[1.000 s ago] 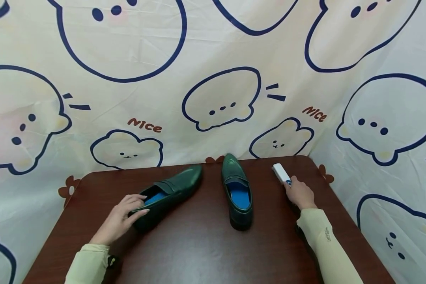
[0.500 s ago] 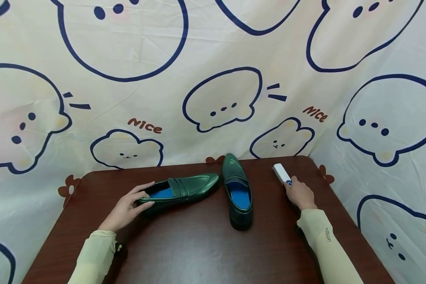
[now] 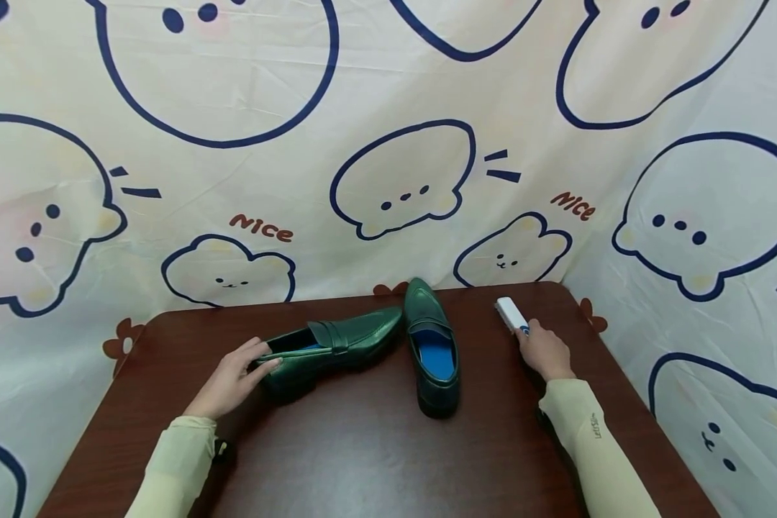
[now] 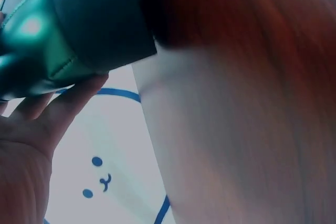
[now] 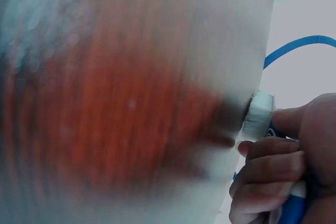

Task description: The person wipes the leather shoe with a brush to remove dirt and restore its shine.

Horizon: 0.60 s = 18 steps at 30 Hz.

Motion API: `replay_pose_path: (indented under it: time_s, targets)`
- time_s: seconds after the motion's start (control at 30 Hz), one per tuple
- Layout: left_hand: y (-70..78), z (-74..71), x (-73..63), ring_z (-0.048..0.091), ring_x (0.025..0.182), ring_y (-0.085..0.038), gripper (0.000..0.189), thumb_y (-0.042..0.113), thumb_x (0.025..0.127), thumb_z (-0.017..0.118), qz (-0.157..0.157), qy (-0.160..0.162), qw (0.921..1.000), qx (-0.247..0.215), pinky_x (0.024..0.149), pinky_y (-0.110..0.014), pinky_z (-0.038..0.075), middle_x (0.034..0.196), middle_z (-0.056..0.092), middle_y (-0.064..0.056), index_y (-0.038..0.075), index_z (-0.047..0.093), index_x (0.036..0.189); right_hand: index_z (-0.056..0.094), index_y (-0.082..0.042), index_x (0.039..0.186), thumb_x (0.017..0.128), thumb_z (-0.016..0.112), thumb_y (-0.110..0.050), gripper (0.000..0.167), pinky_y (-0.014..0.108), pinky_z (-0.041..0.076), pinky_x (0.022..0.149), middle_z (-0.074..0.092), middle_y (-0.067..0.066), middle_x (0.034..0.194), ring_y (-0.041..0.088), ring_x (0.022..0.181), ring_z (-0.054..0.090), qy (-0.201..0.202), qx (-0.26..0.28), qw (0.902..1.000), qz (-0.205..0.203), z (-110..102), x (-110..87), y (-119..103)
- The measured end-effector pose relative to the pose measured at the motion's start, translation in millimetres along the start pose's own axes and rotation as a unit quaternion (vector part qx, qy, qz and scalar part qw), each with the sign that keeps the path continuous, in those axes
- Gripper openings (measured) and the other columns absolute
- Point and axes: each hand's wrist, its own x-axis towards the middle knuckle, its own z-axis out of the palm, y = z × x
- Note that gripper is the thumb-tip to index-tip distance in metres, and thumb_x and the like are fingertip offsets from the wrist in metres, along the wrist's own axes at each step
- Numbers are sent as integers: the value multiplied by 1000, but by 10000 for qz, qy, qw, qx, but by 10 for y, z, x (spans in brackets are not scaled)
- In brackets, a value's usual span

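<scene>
Over the brown table (image 3: pixel 388 460), left fingers (image 3: pixel 246 353) partly hide a green shoe (image 3: pixel 356 339).

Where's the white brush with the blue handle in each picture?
Head view: the white-bristled, blue-handled brush right of centre, gripped by the bare right hand.
Left wrist view: not in it.
Right wrist view: towards the right edge, white bristles just below mid-height.
Shared landmark: the brown wood-grain table.

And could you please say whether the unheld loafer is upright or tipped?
Upright: the unheld loafer stands on the table, blue insole facing up.
</scene>
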Motion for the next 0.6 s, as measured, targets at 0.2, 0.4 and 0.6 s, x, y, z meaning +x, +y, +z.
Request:
replay_pose_path:
  time_s: [0.2, 0.4, 0.6]
  targets:
    - [31, 39, 58, 54, 92, -16, 16, 29, 108, 58, -184, 116, 9989, -426, 74, -31, 46, 93, 53, -2, 18, 56, 95, 51, 9, 121, 110, 46, -32, 42, 43, 48, 61, 65, 24, 90, 29, 69, 61, -45, 12, 10000, 44, 2, 26, -25]
    - [23, 106, 74, 51, 76, -13, 20, 29, 110, 53, -396, 193, 9945, -953, 64, -29, 41, 82, 48, -2, 15, 56, 96, 53, 8, 119, 110, 47, -32, 41, 45, 49, 64, 64, 23, 89, 30, 70, 60, 24, -16, 10000, 28, 6, 7, -24]
    - [25, 173, 48, 50, 69, -12, 27, 33, 110, 52, -808, -5, 9868, -1406, 60, -29, 46, 79, 45, -2, 12, 50, 92, 50, 8, 123, 110, 47, -31, 41, 45, 48, 64, 64, 23, 92, 30, 71, 60, -69, -36, 9999, 82, -11, -17, -19]
